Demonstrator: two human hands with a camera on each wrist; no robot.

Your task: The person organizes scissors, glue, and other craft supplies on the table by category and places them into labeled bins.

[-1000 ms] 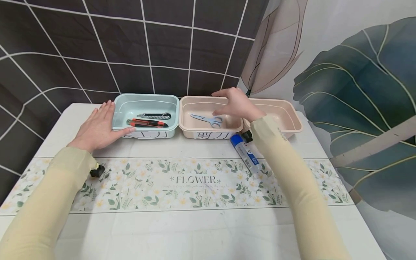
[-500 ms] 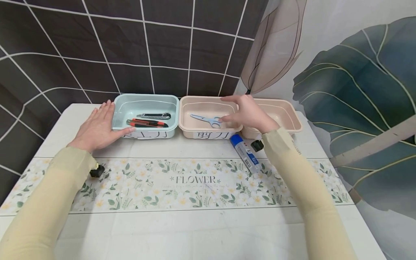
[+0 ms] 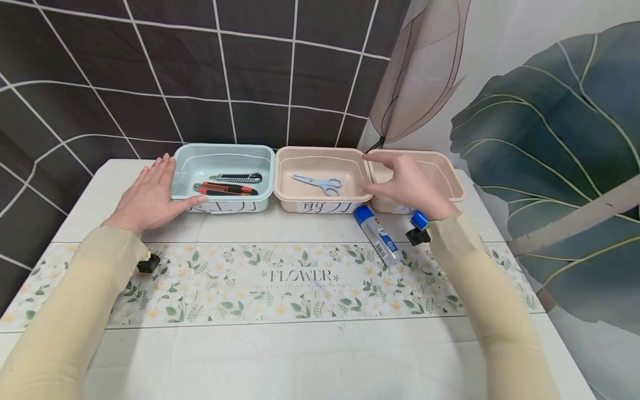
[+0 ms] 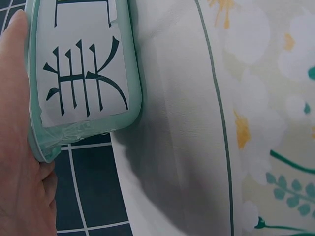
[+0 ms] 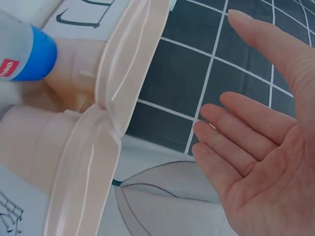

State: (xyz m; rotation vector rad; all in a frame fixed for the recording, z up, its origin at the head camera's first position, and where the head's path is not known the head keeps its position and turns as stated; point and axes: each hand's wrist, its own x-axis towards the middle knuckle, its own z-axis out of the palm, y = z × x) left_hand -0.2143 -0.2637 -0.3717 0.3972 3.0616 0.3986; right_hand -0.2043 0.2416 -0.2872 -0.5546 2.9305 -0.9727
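Note:
My left hand (image 3: 145,194) rests with straight fingers along the left side of a light blue bin (image 3: 200,158), its thumb at the front corner. In the left wrist view, this hand lies against the labelled bin (image 4: 88,120). A grey-black utility knife (image 3: 237,178) and red-black utility knives (image 3: 227,189) lie inside. My right hand (image 3: 407,186) is over the right pink bin (image 3: 442,172), fingers spread and holding nothing, as the right wrist view confirms. Blue scissors (image 3: 320,184) lie in the middle pink bin (image 3: 325,158).
A blue-capped clear glue stick (image 3: 377,236) lies slanted before the pink bins. Another blue cap (image 3: 419,220) shows beside the right wrist, the rest hidden. The bins stand side by side near the back of the table (image 3: 225,355), before a dark grid cloth (image 3: 260,66).
My right hand has moved right and slightly toward me, from over the middle pink bin to the right one. A second blue cap has come into sight. My left hand stays put.

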